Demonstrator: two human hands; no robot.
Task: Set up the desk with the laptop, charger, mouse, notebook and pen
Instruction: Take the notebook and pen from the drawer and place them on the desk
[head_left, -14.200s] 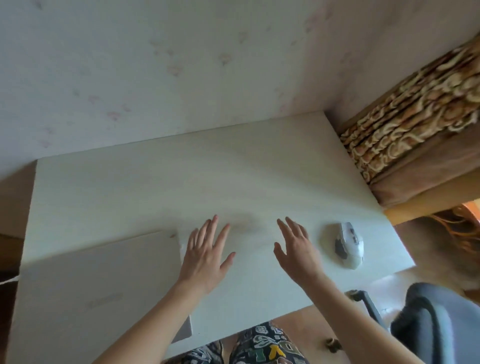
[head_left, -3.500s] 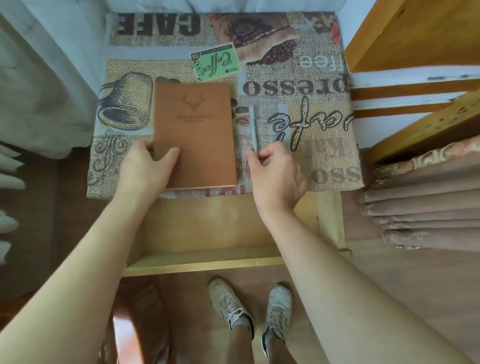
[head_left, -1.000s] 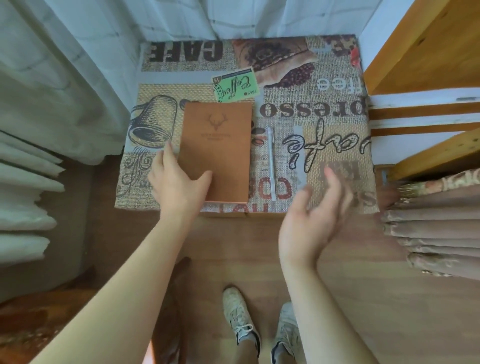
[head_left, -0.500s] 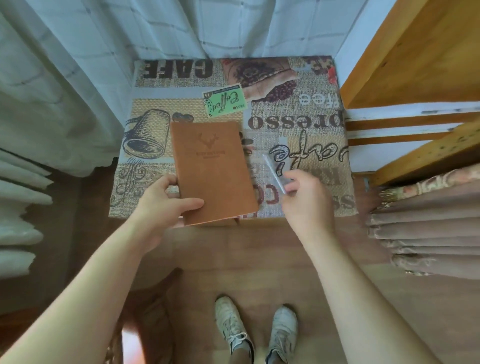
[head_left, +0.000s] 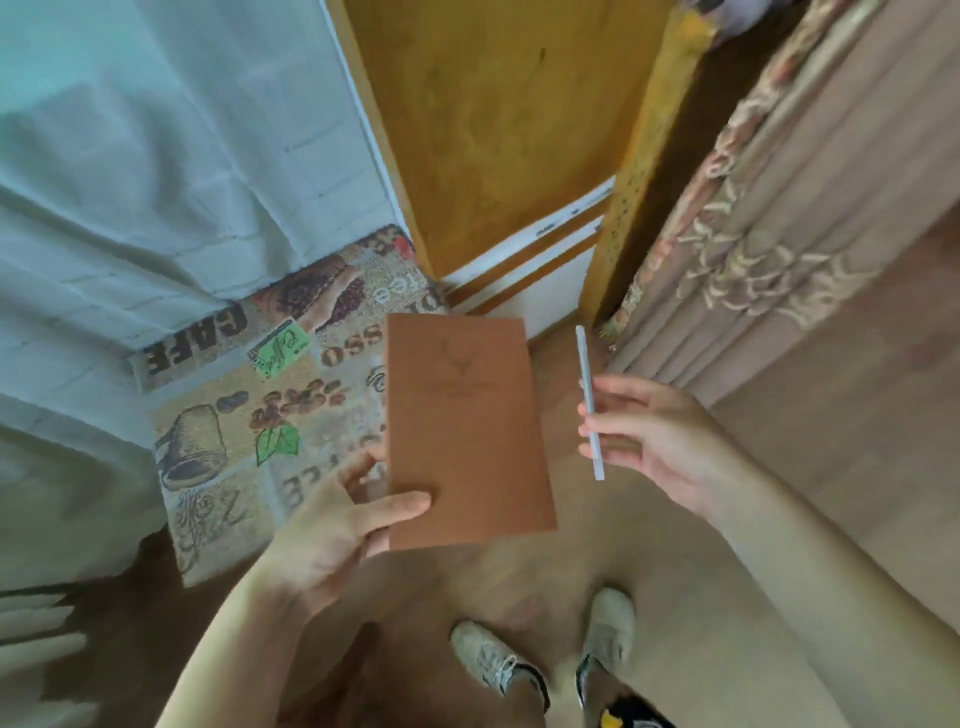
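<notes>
My left hand (head_left: 332, 525) grips the lower left corner of a brown notebook (head_left: 465, 426) with a deer emblem, holding it in the air above the floor. A thin white pen (head_left: 588, 402) is pinched in the fingers of my right hand (head_left: 654, 436), to the right of the notebook, pointing away from me. The desk, laptop, charger and mouse are out of view.
A low stand covered by a coffee-print cloth (head_left: 249, 415) sits at the left under a white curtain (head_left: 156, 171). Ahead stands a wooden panel (head_left: 498, 119), with patterned brown drapes (head_left: 769, 218) at the right. My shoes (head_left: 545, 654) are on the wooden floor.
Both hands have lifted the notebook and the pen off the cloth-covered stand. The view has swung to the right, away from the stand.
</notes>
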